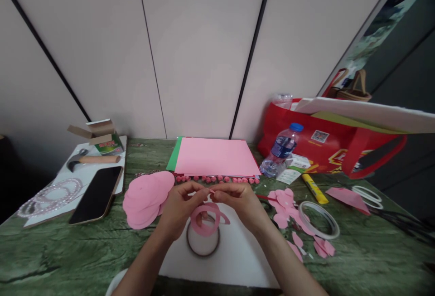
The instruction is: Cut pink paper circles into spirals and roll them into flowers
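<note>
Over a white sheet (238, 264), my left hand (181, 207) and my right hand (239, 203) meet with closed fingertips. Both pinch the end of a curled pink paper strip (214, 228), which hangs in a loose spiral below them. Under the strip, a thin dark-edged tape ring (195, 251) lies on the sheet. A row of small rolled pink paper roses (238, 180) sits just beyond my fingers. To the left of my left hand is a pile of pink paper circles (144, 201). What exactly is between the fingertips is partly hidden.
Pink paper sheets (217, 155) lie at the back. On the left are a phone (97, 196), hammer (97, 159), beads (50, 196) and small box (107, 144). The right holds a bottle (282, 148), red bag (306, 133), glue stick (315, 188), tape roll (331, 230), scissors (369, 196) and paper scraps (324, 246).
</note>
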`<act>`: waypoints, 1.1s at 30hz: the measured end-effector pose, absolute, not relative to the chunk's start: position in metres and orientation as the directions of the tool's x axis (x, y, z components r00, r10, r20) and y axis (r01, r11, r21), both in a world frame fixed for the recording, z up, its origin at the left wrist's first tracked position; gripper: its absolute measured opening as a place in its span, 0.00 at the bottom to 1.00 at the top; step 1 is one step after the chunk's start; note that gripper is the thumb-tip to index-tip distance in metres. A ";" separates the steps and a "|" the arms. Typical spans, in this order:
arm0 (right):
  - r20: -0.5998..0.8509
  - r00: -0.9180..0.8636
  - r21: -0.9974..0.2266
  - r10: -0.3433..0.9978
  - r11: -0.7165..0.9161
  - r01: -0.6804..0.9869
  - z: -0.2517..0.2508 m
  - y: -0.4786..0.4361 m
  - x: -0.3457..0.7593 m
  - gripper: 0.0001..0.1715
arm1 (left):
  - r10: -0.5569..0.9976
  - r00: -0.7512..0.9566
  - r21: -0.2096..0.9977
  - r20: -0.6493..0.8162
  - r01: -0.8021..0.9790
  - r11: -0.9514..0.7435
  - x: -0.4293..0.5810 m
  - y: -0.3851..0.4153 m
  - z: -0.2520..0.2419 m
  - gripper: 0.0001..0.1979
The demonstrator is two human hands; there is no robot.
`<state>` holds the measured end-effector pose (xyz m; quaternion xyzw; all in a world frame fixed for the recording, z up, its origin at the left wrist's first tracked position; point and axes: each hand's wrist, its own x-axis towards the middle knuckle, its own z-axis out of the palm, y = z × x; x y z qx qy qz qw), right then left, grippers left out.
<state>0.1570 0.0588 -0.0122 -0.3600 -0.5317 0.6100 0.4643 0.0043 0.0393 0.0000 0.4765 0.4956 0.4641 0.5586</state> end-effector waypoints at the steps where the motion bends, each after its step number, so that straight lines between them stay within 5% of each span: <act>1: 0.059 -0.318 -0.982 0.946 -0.001 -0.187 -0.012 0.059 0.157 0.11 | 0.990 0.078 0.992 -0.114 -0.045 0.118 0.004 0.039 0.000 0.11; 33: 0.075 -0.242 -0.993 0.968 0.049 -0.109 -0.016 0.060 0.151 0.11 | 0.992 0.094 0.996 -0.085 0.021 0.084 0.006 0.039 -0.002 0.12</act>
